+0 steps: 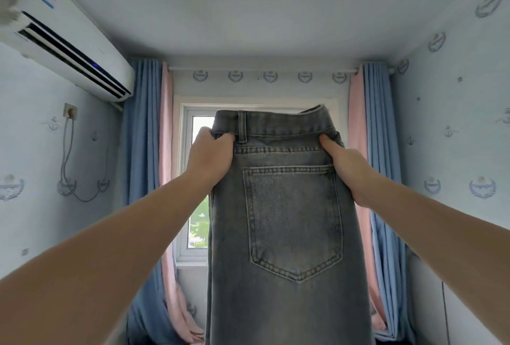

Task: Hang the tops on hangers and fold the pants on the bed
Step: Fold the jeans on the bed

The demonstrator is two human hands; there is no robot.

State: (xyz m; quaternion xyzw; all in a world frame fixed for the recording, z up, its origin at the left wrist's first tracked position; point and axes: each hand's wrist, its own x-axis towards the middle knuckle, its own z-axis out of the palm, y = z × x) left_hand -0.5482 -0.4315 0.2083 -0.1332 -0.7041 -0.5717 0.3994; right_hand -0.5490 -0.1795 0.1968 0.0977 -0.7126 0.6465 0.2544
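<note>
Pair of faded grey denim jeans (287, 220) up in the air, held at arm's length in front of the window (197, 179). Left hand (212, 157) is closed round the waistband at one side, fingers curled tight over the edge nr a belt loop. Right hand (347, 168) clamps the opposite side of the waistband, thumb pressed on the front of the cloth, the other fingers hidden behind it. So both hands full, same garment.

Jeans look already doubled lengthwise, leg on leg: only one back pocket (294, 220) faces the camera, stitching clear, and the cloth drops straight down out of the bottom of the view. Hems not visible.

Progress, my read: mid-way thru one pair of pants at best. First lengthwise fold seems done; the cross folds are left, and so is laying it down. Bed isn't in shot at all, camera's tilted up at the ceiling, so can't say what's stacked there or how many pants remain. No tops, no hangers in view either, so that half of the job can't be judged.

Round the edges: white wall air-con unit (69, 41) upper left, blue and pink curtains (149, 151) flanking the window.
</note>
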